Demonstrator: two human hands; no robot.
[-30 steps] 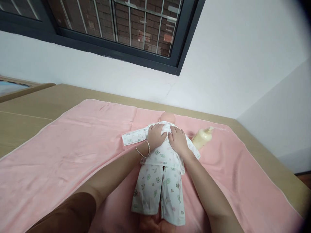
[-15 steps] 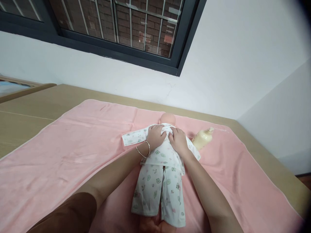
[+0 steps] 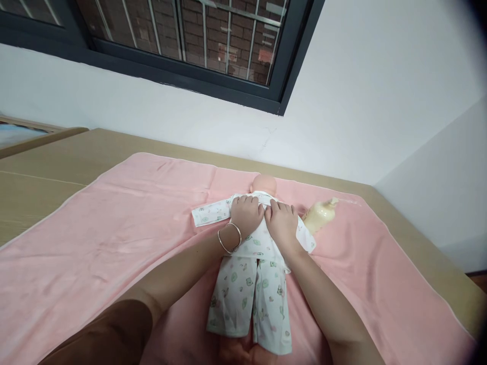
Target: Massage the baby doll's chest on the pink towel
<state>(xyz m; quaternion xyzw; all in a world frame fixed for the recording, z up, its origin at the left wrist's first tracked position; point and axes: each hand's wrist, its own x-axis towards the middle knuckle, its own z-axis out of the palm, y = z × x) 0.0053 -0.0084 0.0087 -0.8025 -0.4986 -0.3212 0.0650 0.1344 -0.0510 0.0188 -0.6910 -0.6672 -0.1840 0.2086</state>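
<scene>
A baby doll (image 3: 264, 183) lies on its back on a pink towel (image 3: 114, 228), head toward the wall. It wears a white printed shirt (image 3: 254, 243) and matching trousers (image 3: 247, 299). My left hand (image 3: 247, 213), with bangles on the wrist, rests on the doll's chest by the collar, fingers curled into the shirt cloth. My right hand (image 3: 282, 221) lies beside it on the other half of the shirt, fingers bent the same way. The two hands almost touch at the shirt's middle. One empty-looking sleeve (image 3: 211, 213) sticks out to the left.
A cream bottle (image 3: 320, 214) lies on the towel just right of my right hand. The towel covers a tan surface (image 3: 45, 172) that runs to a white wall and a corner at the right. A dark-framed barred window (image 3: 213, 45) is above.
Both hands stay on the doll's chest and have crept slightly toward the collar. My left wrist has turned a little, so the bangles sit lower.
</scene>
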